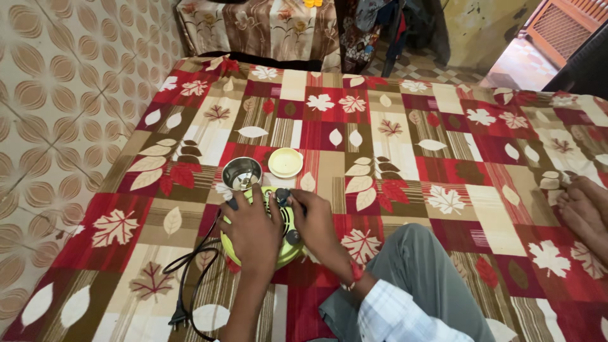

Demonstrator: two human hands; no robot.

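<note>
A lime-green appliance base (286, 248) lies on its side on the patterned bedsheet (405, 145). My left hand (251, 229) rests over it and grips its body. My right hand (315, 221) pinches a small dark part (282, 196) at the top of the base. A shiny steel jar (241, 173) stands just beyond my left hand, touching the base. A pale yellow round lid (285, 162) lies flat to the right of the jar. The black power cord (190, 278) trails from the base toward the lower left, ending in a plug (179, 315).
My grey-trousered knee (418, 266) is bent on the bed to the right of the base. A bare foot (586, 212) lies at the right edge. A tiled wall (69, 95) runs along the left. Draped furniture (266, 28) stands beyond the bed.
</note>
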